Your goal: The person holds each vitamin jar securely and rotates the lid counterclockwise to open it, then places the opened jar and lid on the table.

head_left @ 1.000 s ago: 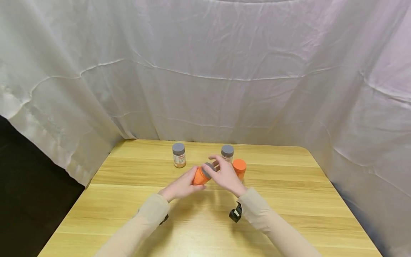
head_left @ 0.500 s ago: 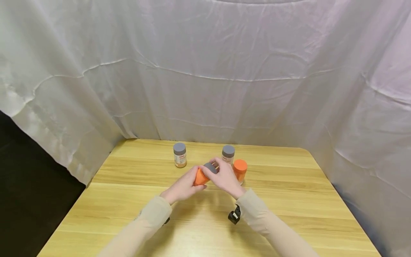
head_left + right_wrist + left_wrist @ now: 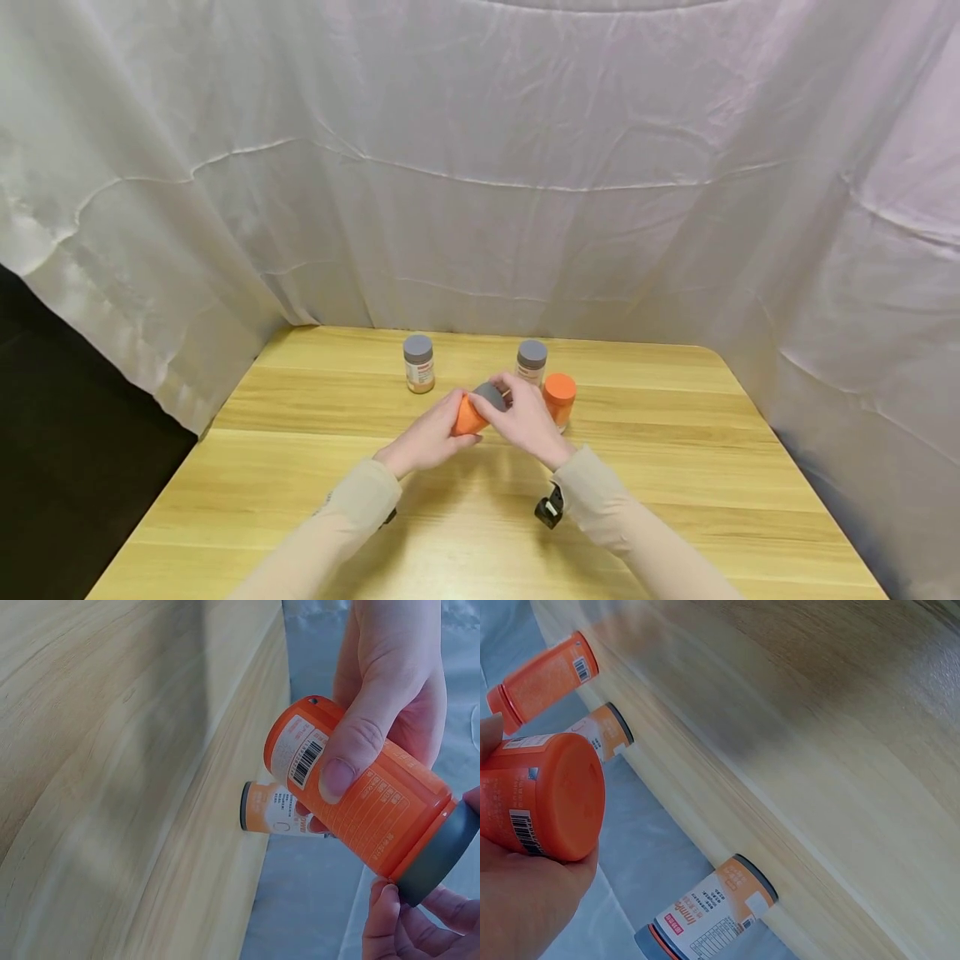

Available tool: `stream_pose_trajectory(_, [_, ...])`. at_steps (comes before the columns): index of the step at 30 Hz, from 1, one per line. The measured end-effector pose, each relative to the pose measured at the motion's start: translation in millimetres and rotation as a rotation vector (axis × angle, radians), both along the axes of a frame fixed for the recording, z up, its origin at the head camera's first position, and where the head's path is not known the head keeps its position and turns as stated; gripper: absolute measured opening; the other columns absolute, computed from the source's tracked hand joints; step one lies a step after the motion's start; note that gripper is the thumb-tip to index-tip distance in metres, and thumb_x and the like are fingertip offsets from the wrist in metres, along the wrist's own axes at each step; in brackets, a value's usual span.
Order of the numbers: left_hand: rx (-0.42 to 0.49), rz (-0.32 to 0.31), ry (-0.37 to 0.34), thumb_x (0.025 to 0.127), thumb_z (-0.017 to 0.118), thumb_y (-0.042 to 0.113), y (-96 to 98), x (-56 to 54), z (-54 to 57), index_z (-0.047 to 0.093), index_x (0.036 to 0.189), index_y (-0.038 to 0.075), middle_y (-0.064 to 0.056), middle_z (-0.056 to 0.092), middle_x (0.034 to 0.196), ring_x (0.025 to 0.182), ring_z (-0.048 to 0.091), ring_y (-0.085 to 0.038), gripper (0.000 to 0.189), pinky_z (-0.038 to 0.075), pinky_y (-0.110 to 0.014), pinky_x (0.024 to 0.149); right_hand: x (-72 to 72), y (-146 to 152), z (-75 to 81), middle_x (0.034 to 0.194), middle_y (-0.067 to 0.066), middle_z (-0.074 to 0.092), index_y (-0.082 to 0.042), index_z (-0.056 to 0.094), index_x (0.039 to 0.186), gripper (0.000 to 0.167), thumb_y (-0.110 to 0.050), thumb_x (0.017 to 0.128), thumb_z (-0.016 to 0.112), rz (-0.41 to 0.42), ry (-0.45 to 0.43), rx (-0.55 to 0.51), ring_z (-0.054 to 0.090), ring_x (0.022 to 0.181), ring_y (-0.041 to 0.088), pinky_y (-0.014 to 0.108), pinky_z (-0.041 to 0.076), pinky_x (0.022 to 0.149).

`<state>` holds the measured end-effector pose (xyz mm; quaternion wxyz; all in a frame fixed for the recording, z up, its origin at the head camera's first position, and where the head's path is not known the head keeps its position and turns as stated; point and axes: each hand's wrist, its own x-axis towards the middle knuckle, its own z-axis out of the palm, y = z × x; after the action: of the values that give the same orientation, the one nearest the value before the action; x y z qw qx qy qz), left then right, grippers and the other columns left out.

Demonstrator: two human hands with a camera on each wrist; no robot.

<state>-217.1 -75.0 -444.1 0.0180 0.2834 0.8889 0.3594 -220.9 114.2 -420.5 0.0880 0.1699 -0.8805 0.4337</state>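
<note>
My left hand (image 3: 426, 436) grips an orange bottle (image 3: 360, 799) round its body, tilted above the table. Its grey cap (image 3: 441, 851) points up and to the right, and my right hand (image 3: 527, 419) pinches it between thumb and fingers. In the left wrist view the base of the orange bottle (image 3: 574, 796) faces the camera. Just beyond my right hand stand an orange-capped orange bottle (image 3: 559, 398) and a grey-capped jar (image 3: 532, 358), the latter partly hidden by the hand. Another grey-capped jar (image 3: 419, 365) stands farther left.
The wooden table (image 3: 660, 467) spreads out beneath both hands. A grey-white curtain (image 3: 480, 225) hangs behind it and along the sides. Dark cloth or shadow (image 3: 67, 467) lies off the left edge.
My right hand's fingers have closed in from a looser spread onto the grey cap. The left hand and the held bottle have barely shifted; the standing bottle and jars stay in place.
</note>
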Motion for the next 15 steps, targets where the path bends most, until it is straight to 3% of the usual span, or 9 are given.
stream_pose_trajectory(15, [0.007, -0.038, -0.033, 0.093, 0.072, 0.019, -1.3, -2.3, 3.9, 0.046, 0.130, 0.005, -0.006, 0.058, 0.110, 0.093, 0.055, -0.014, 0.047, 0.047, -0.032, 0.081, 1.2, 4.1, 1.7, 0.103, 0.008, 0.073, -0.009, 0.068, 0.114, 0.030, -0.028, 0.091, 0.074, 0.059, 0.032, 0.019, 0.069, 0.082, 0.017, 0.026, 0.056, 0.071])
